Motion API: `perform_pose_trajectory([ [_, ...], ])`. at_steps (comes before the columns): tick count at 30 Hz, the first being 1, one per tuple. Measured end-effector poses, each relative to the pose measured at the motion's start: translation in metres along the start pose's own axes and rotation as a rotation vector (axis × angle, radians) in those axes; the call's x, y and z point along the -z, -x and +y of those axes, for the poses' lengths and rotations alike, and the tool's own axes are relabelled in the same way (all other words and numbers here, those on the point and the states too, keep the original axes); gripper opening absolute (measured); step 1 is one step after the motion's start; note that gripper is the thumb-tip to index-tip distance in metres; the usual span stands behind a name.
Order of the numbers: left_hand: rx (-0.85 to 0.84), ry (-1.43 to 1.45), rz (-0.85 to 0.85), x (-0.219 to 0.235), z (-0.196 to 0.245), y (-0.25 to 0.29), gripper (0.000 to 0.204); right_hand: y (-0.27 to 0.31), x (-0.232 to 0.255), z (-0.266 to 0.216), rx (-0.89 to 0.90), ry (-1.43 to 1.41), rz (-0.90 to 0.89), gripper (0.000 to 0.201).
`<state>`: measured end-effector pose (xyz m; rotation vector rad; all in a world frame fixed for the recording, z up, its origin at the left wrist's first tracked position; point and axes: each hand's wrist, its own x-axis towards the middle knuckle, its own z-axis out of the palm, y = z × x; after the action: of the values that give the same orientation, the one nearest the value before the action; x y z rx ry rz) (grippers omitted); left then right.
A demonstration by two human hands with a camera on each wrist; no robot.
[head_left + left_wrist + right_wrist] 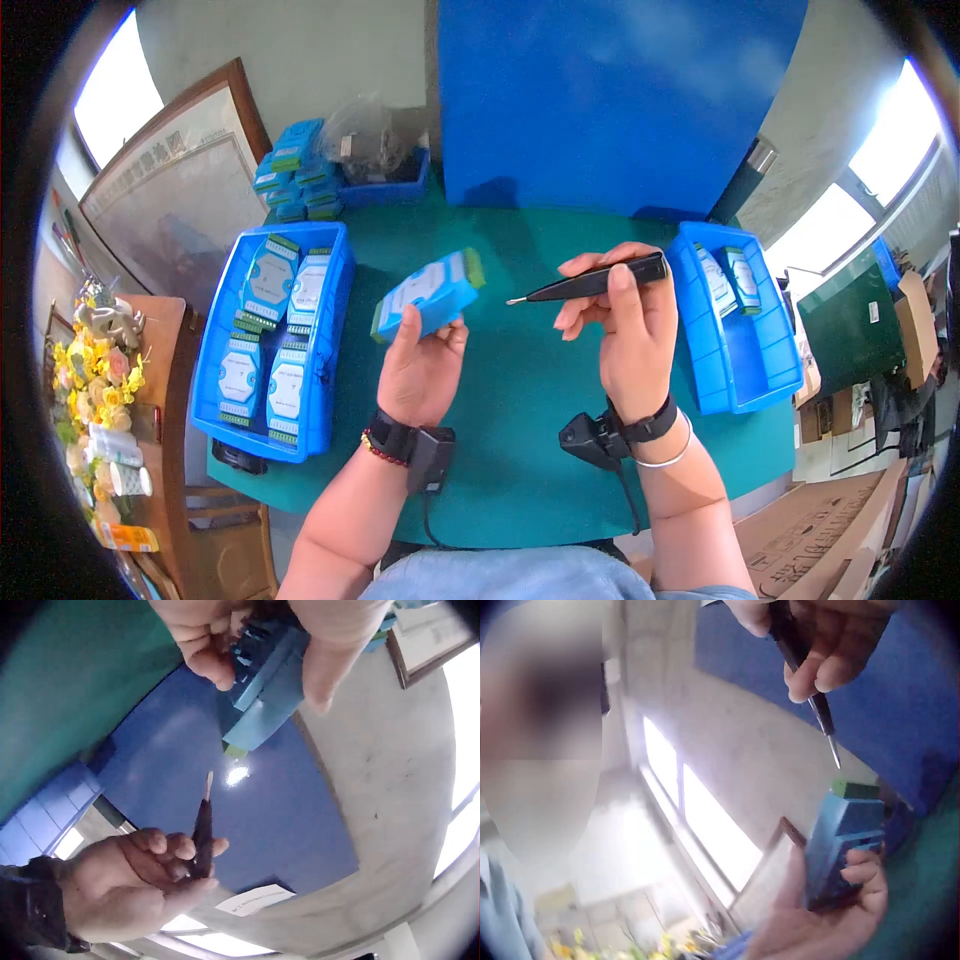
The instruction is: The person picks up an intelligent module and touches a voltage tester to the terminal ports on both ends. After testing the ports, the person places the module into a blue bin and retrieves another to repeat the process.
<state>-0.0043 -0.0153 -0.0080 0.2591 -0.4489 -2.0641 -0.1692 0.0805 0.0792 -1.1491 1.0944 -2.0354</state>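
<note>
My left hand grips a blue electronic module, thumb on its white-labelled face and fingers curled beneath. Green terminal blocks line the module's two ends; one green end faces the screwdriver in the right wrist view. In my right hand is a black-handled screwdriver, pinched between thumb and fingers. Its bare metal tip points toward the module, with a small gap between them. Both hands are raised over the green table.
To the left stands a blue bin with several similar modules. Another blue bin at the right holds two modules. More modules are stacked at the back left, beside a small blue tray with a plastic bag. A blue panel rises behind the table.
</note>
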Motion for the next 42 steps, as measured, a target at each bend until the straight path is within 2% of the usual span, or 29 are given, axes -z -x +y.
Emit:
perform_pose_trajectory([
  [1,-0.028,-0.017,0.014,-0.002,0.001,-0.001,0.031,-0.004,-0.002,0.000,-0.023,-0.057,0.122,0.020],
  [2,-0.054,-0.033,0.026,-0.004,0.003,-0.001,0.030,-0.007,0.003,0.002,-0.117,-0.026,0.089,0.022],
  [3,-0.099,-0.070,-0.037,-0.004,0.005,-0.002,0.029,-0.011,0.010,0.005,-0.209,0.007,0.060,0.023],
  [5,-0.166,-0.277,-0.067,-0.015,0.005,0.005,0.040,-0.013,0.016,0.009,-0.459,0.065,-0.016,0.031],
  [8,-0.239,-0.647,-0.190,-0.023,-0.005,0.018,0.061,0.000,0.004,0.027,-0.666,-0.151,-0.126,0.035],
  [10,-0.280,-0.808,-0.261,-0.029,-0.010,0.023,0.080,0.002,0.009,0.030,-0.692,-0.180,-0.096,0.033],
  [12,-0.322,-0.840,-0.316,-0.039,-0.011,0.029,0.079,0.003,0.011,0.031,-0.722,-0.155,-0.094,0.032],
  [16,-0.117,-0.608,-0.450,-0.049,0.003,0.035,0.070,-0.008,0.025,0.007,-0.766,-0.038,-0.122,0.029],
  [18,-0.046,-0.584,-0.539,-0.055,0.025,0.030,0.065,-0.013,0.038,-0.002,-0.722,-0.070,-0.172,0.029],
  [20,-0.004,-0.743,-0.325,-0.061,0.046,0.036,0.039,-0.010,0.031,-0.025,-0.653,0.012,-0.229,0.027],
  [22,0.308,-0.937,-0.275,-0.075,0.054,0.042,0.044,-0.008,0.026,-0.038,-0.659,0.149,-0.371,0.026],
  [24,0.645,-0.503,-0.262,-0.058,0.027,0.046,0.062,-0.004,0.014,-0.040,-0.662,0.255,-0.497,0.026],
  [25,0.650,-0.414,-0.348,-0.055,0.027,0.049,0.065,0.000,0.010,-0.037,-0.692,0.284,-0.523,0.029],
  [26,0.660,-0.322,-0.433,-0.053,0.028,0.052,0.067,0.004,0.007,-0.031,-0.654,0.262,-0.458,0.031],
  [28,0.567,-0.274,-0.301,-0.048,0.017,0.053,0.069,0.015,0.004,-0.016,-0.570,0.217,-0.321,0.035],
  [29,0.516,-0.269,-0.208,-0.046,0.013,0.054,0.071,0.017,0.008,-0.010,-0.521,0.194,-0.376,0.032],
  [32,0.551,-0.436,-0.113,-0.025,0.016,0.053,0.069,0.036,0.014,0.002,-0.436,0.112,-0.178,0.025],
  [33,0.524,-0.338,-0.094,-0.018,0.013,0.054,0.067,0.039,0.018,0.007,-0.282,0.252,-0.146,0.023],
  [36,0.462,-0.043,-0.060,0.002,-0.006,0.049,0.064,0.060,0.014,0.000,0.075,0.460,-0.129,0.022],
  [37,0.424,-0.044,-0.086,0.007,-0.011,0.048,0.066,0.063,0.016,0.004,0.152,0.443,-0.164,0.023],
  [40,0.352,-0.098,-0.119,0.010,-0.010,0.048,0.069,0.068,0.017,-0.005,0.185,0.271,-0.183,0.027],
  [42,0.366,-0.121,-0.092,0.005,-0.005,0.052,0.072,0.069,0.017,-0.006,0.203,0.218,-0.230,0.028],
])
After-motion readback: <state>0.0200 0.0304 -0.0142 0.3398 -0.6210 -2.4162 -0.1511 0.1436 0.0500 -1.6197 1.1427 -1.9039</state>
